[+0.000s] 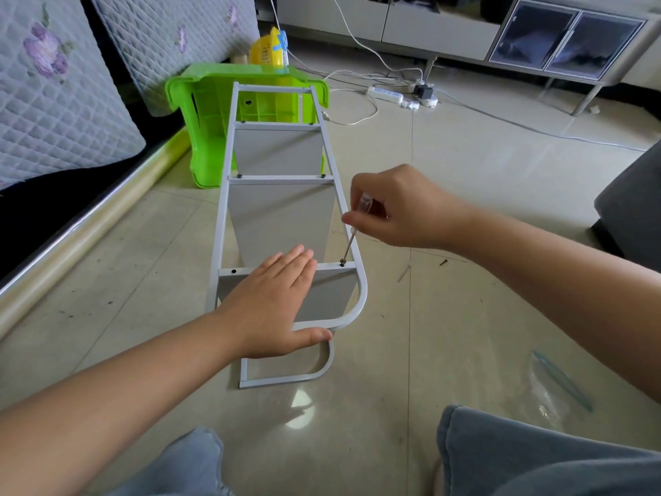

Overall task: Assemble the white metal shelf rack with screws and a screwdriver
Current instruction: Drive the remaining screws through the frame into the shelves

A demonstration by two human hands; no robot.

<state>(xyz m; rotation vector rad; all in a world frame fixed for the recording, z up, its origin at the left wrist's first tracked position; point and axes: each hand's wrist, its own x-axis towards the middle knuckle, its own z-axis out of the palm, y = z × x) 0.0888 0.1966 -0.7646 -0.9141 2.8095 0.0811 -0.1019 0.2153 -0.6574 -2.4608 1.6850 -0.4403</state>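
Floor (465,180): we see pale glossy tiles filling most of the frame, and our knees in blue trousers at the bottom edge.
Bed (64,102): a quilted cover with purple flowers fills the upper left, above a dark base with a metal strip.
Cabinet (558,37): a low grey unit with glass doors runs along the top right.
Shelf rack (282,216): the white metal frame lies on its side at the centre of the frame, running from the green stool down to our hands, with grey panels between its cross bars.
Green stool (200,112): we see it tipped over at upper centre, just behind the rack's far end, with a yellow basket (266,50) behind it.
Left hand (272,302): our grip here is released; the fingers lie flat and straight over the nearest cross bar, and the thumb touches the curved lower rail.
Right hand (400,209): we pinch the clear handle of the screwdriver right of centre.
Power strip (388,94): white, with cables, at the upper middle.
Plastic bag (558,381): clear, lying at the lower right.
Screwdriver (352,238): it tilts down and left, its tip on a screw (342,261) at the right end of the nearest cross bar.
Loose screw (444,261): small and dark, on the tiles right of the rack.
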